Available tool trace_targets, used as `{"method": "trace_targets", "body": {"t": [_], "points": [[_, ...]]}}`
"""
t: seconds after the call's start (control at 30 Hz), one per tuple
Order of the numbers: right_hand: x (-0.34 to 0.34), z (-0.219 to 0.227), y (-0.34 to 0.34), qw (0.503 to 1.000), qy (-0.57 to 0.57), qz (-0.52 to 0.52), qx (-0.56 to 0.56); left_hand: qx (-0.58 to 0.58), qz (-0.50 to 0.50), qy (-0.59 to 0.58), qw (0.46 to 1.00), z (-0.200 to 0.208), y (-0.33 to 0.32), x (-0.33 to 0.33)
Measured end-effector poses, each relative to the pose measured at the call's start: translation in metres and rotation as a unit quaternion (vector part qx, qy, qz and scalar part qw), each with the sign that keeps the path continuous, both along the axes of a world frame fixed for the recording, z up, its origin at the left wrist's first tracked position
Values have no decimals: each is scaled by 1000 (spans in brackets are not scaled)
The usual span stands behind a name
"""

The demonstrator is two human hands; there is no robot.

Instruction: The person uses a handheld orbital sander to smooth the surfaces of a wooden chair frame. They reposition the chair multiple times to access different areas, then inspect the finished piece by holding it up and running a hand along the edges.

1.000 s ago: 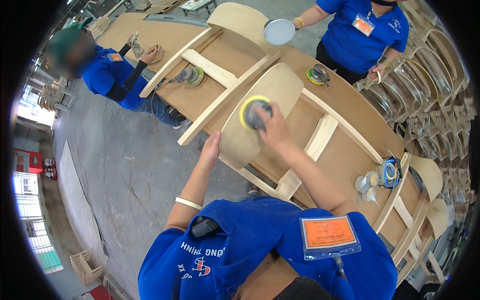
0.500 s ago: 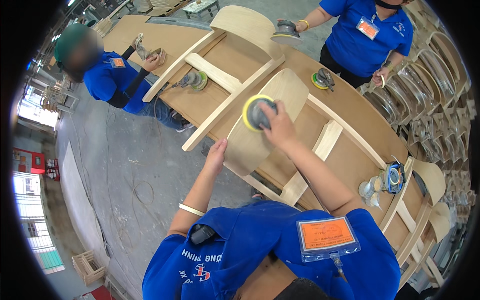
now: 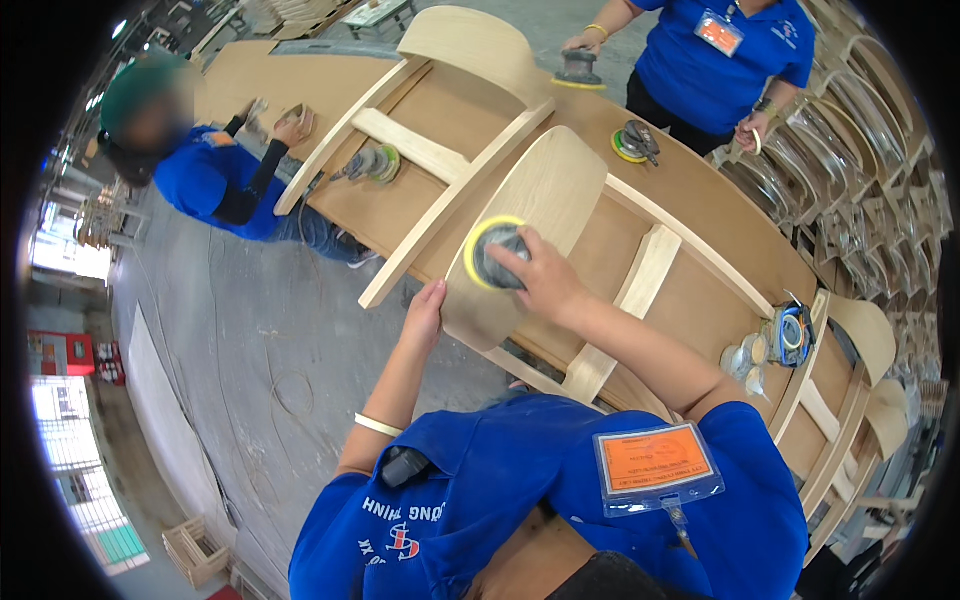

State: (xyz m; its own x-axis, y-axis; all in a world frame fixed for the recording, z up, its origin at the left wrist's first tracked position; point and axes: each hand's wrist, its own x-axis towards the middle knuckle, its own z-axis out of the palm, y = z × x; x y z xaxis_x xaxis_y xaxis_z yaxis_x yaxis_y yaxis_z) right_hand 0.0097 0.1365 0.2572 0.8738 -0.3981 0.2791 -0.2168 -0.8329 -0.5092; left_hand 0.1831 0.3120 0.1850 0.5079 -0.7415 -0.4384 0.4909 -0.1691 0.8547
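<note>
A pale wooden chair frame with a broad curved backrest (image 3: 565, 185) lies on the brown-covered table in front of me. My left hand (image 3: 426, 308) is closed on the backrest's near left edge, thumb on the upper face. On the lower part of that backrest my right hand (image 3: 548, 278) grips a round sander (image 3: 497, 252) with a dark grey body and a yellow rim. The sander's underside is hidden. The frame's pale legs and crosspiece (image 3: 648, 270) stretch to the right, partly behind my right forearm.
Another chair frame (image 3: 465, 45) lies just beyond, with a sander (image 3: 372, 165) inside it. A second sander (image 3: 634, 143) rests at the far edge. A blue container (image 3: 790, 335) and jars stand right, near more frames. Two people work across the table; one holds a sander (image 3: 578, 70).
My right hand has slid the sander down and slightly left along the backrest. My left hand keeps its hold. The co-worker's sander at the far side has shifted slightly.
</note>
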Motion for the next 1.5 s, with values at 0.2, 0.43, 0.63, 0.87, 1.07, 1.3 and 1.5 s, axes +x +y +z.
{"method": "trace_targets", "body": {"t": [0.2,0.43,0.63,0.87,1.07,1.3,1.5], "points": [[11,1,-67,983,-34,-150,104,-16,-2,0,1000,-5,0,1],[26,-18,-196,981,-40,-151,116,-16,-4,-13,1000,-10,1,4],[15,-29,-245,949,16,-175,262,-1,-3,-1,1000,-4,-1,5],[-18,-41,-173,973,-36,-192,126,-15,-2,22,1000,-5,1,4],[-30,-38,-71,958,-102,-197,179,-23,-6,27,999,-5,0,6],[-43,-42,25,980,-70,-132,134,-30,-10,14,999,-3,-1,6],[-53,-63,77,994,-27,-25,99,-29,-51,5,998,-3,3,11]]}}
